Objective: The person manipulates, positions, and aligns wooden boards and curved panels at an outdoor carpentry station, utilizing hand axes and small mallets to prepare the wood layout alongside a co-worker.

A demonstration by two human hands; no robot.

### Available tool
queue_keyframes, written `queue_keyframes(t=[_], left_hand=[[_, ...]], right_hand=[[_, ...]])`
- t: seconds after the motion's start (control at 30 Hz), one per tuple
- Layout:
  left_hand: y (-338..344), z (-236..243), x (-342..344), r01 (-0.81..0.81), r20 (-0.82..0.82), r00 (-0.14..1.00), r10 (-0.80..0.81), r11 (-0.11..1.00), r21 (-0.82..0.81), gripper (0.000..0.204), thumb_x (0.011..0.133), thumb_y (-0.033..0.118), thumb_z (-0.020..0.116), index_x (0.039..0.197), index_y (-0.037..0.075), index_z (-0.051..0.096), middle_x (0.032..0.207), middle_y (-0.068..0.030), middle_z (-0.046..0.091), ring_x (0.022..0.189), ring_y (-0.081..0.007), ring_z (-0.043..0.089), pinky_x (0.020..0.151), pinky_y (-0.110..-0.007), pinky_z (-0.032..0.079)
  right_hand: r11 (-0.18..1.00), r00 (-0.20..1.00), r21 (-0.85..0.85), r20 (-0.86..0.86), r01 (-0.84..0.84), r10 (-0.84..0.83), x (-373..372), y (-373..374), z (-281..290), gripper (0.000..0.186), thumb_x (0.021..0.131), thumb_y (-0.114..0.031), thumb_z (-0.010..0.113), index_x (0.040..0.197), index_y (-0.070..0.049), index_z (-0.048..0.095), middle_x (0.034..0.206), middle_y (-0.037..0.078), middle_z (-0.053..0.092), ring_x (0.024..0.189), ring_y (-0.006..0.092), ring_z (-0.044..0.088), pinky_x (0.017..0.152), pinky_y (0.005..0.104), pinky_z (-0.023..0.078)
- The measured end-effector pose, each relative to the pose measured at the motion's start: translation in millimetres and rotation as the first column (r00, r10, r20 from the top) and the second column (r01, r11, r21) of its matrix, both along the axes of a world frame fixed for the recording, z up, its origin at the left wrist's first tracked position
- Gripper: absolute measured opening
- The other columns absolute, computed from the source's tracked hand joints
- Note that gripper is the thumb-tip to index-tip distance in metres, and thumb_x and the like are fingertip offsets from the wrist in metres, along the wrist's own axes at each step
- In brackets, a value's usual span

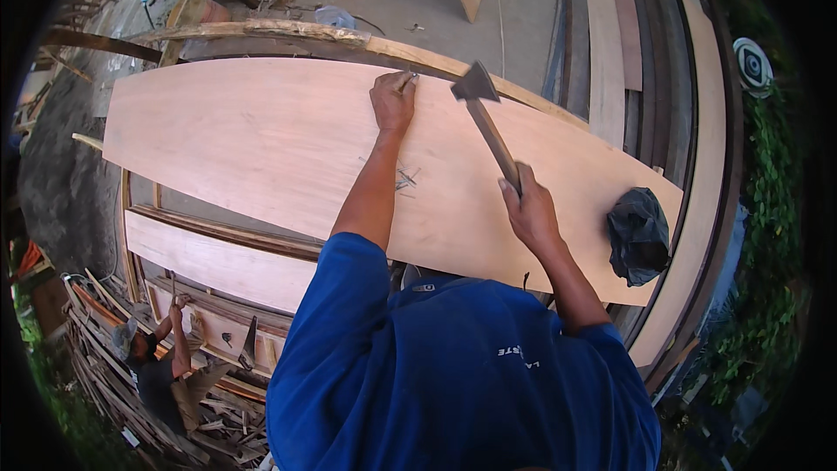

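Observation:
A long, pale plywood sheet (235, 122) lies across the wooden frame before me. At its far edge my left hand (393, 103) is closed in a pinch around a small nail (413, 78), of which only a bit shows. My right hand (531, 211) grips the wooden handle of a hatchet (491, 133). Its dark, flared head is raised over the sheet, to the right of my left hand. Several loose nails (405, 180) lie on the plywood beside my left forearm. A crumpled black plastic bag (638, 231) rests on the sheet's right end.
A rough wooden beam (288, 30) runs along the sheet's far side. Long boards (604, 35) are laid out at the right. At lower left a co-worker (161, 375) holds a tool near another framed panel (218, 257), with scrap wood piled around.

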State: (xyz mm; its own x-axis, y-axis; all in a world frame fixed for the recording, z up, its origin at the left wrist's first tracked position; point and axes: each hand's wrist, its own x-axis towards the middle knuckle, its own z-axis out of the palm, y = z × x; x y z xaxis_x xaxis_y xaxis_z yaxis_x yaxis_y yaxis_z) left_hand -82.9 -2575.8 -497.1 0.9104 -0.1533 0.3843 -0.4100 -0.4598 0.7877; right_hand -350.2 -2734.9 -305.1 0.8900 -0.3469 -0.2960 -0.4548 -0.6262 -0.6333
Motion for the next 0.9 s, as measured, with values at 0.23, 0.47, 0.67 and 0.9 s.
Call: queue_keyframes(t=[0.23,0.47,0.67,0.9], left_hand=[[-4.2,1.7,0.4,0.026,-0.008,1.000,-0.026,0.999,0.046,0.015,0.084,0.014,0.074,0.096,0.007,0.079,0.103,-0.0090,0.077,0.106,-0.0285,0.066,0.094,-0.042,0.051],[24.7,16.0,-12.1,0.054,-0.022,0.998,-0.054,0.999,-0.005,0.033,0.086,0.010,0.070,0.119,0.005,0.073,0.120,-0.0154,0.072,0.116,-0.0340,0.064,0.101,-0.042,0.050],[84.2,44.2,-92.4,0.150,-0.092,0.988,-0.121,0.866,0.478,0.054,0.099,0.035,0.062,0.143,0.004,0.057,0.154,-0.0151,0.051,0.148,-0.0375,0.038,0.122,-0.054,0.026],[113.9,43.6,-145.2,0.269,-0.149,0.963,-0.224,0.787,0.555,0.057,0.100,0.043,0.059,0.146,0.009,0.055,0.163,-0.0105,0.039,0.155,-0.0345,0.026,0.125,-0.057,0.017]], right_hand=[[0.965,0.966,-0.171,-0.200,-0.200,0.164,94.8,5.9,-52.8,0.035,0.103,-0.029,0.057,0.129,-0.006,0.048,0.094,0.028,0.071,0.088,0.0467,0.069,0.076,0.0558,0.053],[0.993,0.974,-0.119,0.223,-0.020,0.046,91.5,21.3,-20.8,0.033,0.103,-0.025,0.059,0.126,-0.005,0.047,0.092,0.028,0.070,0.081,0.0484,0.069,0.070,0.0573,0.053],[0.971,0.984,-0.202,-0.147,-0.131,0.102,95.3,1.8,-75.4,0.033,0.103,-0.031,0.056,0.120,-0.004,0.048,0.093,0.028,0.071,0.086,0.0473,0.070,0.077,0.0579,0.053],[0.998,0.991,-0.041,-0.124,-0.050,0.044,32.3,-10.7,-92.6,0.038,0.102,-0.032,0.057,0.123,0.000,0.051,0.092,0.032,0.070,0.088,0.0482,0.070,0.078,0.0558,0.054]])
